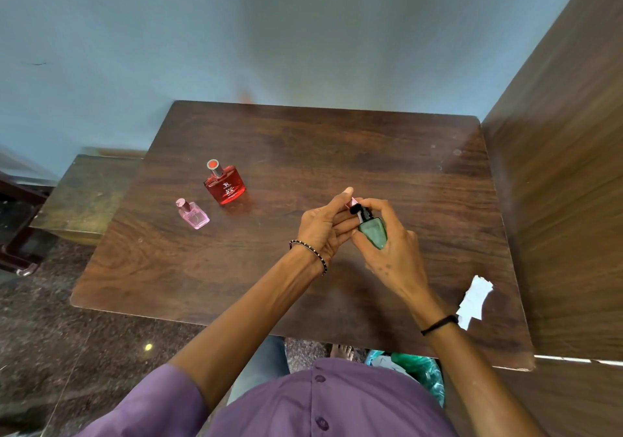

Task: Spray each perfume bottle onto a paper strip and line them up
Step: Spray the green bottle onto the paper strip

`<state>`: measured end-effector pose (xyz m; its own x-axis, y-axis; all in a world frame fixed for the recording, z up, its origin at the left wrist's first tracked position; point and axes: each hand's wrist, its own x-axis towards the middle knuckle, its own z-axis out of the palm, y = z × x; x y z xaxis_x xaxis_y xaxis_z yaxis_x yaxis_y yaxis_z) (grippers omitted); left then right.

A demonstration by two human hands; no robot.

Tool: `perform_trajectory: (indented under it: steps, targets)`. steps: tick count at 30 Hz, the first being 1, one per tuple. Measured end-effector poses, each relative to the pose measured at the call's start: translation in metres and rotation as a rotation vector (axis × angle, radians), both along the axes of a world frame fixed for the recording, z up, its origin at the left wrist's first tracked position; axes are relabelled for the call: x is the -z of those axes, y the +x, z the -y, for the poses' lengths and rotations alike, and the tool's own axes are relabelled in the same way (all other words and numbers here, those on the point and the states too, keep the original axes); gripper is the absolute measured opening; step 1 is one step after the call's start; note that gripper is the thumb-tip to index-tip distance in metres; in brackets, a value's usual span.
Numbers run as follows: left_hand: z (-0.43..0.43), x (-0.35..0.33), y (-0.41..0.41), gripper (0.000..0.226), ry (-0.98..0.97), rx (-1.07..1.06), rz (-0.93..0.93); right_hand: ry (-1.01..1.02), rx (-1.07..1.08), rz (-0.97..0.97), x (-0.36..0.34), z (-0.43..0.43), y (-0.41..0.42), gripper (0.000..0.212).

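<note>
A green perfume bottle [374, 231] with a black spray top is held in my right hand [391, 247] above the middle of the wooden table [337, 153]. My left hand [323, 227] pinches a small pink cap [353, 202] right at the bottle's top. A red perfume bottle [225, 183] with a silver cap stands at the left of the table. In front of it, further left, stands a small pink perfume bottle [193, 214]. A pile of white paper strips [473, 301] lies near the table's right front edge.
A wooden panel [566, 166] rises along the table's right side. A lower stool or side table [84, 197] stands to the left. A blue wall is behind. Green plastic bags [418, 369] lie on the floor under the front edge.
</note>
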<state>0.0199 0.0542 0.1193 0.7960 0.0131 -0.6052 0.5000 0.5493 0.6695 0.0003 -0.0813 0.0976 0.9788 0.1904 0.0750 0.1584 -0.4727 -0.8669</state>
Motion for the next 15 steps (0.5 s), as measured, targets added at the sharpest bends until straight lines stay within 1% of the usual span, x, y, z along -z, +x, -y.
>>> perform_trajectory:
  steps: [4,7,11,14,15]
  targets:
    - [0.0018,0.0004,-0.0003,0.024,-0.014,0.013,-0.006,-0.025,0.032,0.057,0.0009,-0.0019,-0.0006,0.032]
    - [0.0034,0.0025,-0.0016,0.025,-0.024,0.001,-0.016,-0.047,0.076,0.102,0.0033,-0.0042,-0.001,0.031]
    - [0.0027,0.0014,-0.0007,0.041,-0.012,-0.021,-0.007,-0.033,0.078,0.056,0.0037,-0.0029,-0.0026,0.034]
    - [0.0014,-0.0002,0.0001,0.033,0.01,-0.001,0.001,-0.024,0.055,0.044,0.0019,0.0005,-0.0037,0.04]
    - [0.0012,-0.0005,0.0,0.033,0.017,0.003,0.002,-0.024,0.049,0.036,0.0012,0.0013,-0.0036,0.04]
